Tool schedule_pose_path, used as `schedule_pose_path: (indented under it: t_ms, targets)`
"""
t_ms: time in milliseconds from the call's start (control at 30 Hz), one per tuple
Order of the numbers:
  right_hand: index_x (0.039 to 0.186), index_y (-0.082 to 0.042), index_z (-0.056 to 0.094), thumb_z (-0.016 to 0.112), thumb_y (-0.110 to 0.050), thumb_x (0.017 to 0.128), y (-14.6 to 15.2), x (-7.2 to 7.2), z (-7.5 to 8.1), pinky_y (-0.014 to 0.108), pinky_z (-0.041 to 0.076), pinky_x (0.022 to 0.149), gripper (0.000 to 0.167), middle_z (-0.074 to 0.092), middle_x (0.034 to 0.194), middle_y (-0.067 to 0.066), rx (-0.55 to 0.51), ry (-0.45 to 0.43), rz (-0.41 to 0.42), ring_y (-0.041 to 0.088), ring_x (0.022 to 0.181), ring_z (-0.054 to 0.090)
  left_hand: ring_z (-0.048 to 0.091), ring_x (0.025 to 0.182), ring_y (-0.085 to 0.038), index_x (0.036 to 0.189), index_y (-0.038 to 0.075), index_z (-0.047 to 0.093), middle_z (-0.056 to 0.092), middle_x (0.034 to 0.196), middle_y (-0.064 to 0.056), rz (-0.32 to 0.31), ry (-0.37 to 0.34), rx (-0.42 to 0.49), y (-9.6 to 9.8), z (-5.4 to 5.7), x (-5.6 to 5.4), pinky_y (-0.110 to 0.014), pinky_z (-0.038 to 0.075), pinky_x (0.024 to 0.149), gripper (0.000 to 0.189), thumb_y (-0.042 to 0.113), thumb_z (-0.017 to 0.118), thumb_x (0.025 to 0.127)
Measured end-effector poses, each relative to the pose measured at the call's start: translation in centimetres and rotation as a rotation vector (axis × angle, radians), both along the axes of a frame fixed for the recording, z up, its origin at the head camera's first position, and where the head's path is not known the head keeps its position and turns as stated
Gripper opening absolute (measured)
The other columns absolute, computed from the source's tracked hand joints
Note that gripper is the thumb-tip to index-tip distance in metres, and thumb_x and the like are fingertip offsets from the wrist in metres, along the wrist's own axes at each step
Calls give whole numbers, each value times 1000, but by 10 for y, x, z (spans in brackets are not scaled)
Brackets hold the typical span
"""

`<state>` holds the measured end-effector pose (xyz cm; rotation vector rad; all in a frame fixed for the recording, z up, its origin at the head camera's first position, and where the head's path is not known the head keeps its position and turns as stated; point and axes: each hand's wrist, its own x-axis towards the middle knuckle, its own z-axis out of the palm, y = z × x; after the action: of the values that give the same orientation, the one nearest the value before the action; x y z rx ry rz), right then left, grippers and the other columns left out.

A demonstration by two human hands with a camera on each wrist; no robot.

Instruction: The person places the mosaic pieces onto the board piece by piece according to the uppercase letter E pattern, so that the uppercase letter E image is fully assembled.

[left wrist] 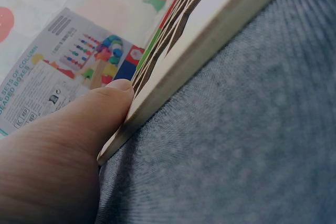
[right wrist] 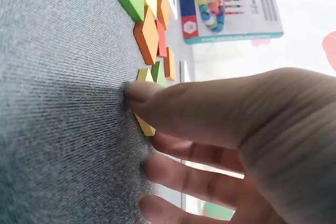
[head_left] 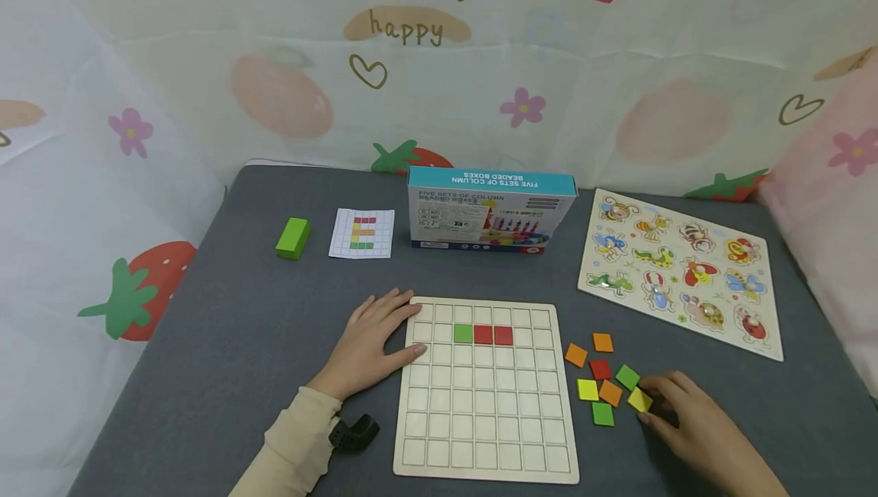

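Note:
My left hand (head_left: 370,344) rests at the upper left edge of a wooden grid board (head_left: 485,390), fingers stretched out and thumb (left wrist: 105,106) touching the rim. One green tile (head_left: 463,334) and two red tiles, one of them this red tile (head_left: 504,335), lie side by side in the board's second row. Right of the board, my right hand (head_left: 693,424) pinches a yellow tile (head_left: 640,400) between thumb and index finger, at the tabletop. In the right wrist view the thumb covers part of this yellow tile (right wrist: 147,124).
Beside the right hand lie several loose tiles, among them a green tile (head_left: 603,414) and an orange tile (head_left: 610,392). Farther back stand a box (head_left: 490,211), a pattern card (head_left: 361,233), a green block (head_left: 293,238) and an insect puzzle board (head_left: 679,272).

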<state>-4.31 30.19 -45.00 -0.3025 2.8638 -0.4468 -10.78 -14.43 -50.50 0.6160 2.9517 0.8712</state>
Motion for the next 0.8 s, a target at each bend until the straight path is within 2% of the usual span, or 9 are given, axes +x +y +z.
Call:
schedule_pose_path:
  t_ms: [167,367,500,667,800]
  targets:
    - [106,-7,65,79,-11,78,1,-1,1,26,52,61,31,57,95,2,4,-12,20,9,76,55,25,145,-20,142,22,49,38,152,0,-3,9,-1,0,0,0,-46,12,120,64,57,59,89]
    - [104,-2,64,77,-7,78,2,-1,8,27,51,59,30,55,98,7,-10,8,-12,11,77,55,25,145,-20,142,21,49,38,152,-1,-7,11,2,0,0,0,-45,12,120,65,56,59,89]
    - [105,-2,65,77,-9,78,-1,-4,12,26,52,59,30,55,98,7,-26,58,-8,10,76,55,25,145,-20,142,21,48,38,152,-1,-6,7,3,0,1,0,-46,12,120,65,56,59,89]
    - [105,-4,66,79,-10,77,-10,-11,17,25,50,58,32,55,97,4,-25,171,41,8,75,53,25,145,-20,142,21,48,38,152,-1,-7,2,2,0,1,1,-46,11,121,65,57,58,89]
    - [107,-5,64,79,-11,77,-24,-20,23,26,50,59,34,55,99,4,-27,190,84,10,77,52,25,145,-20,142,21,48,38,152,-1,-6,-1,10,-1,2,1,-45,11,121,65,56,59,89]
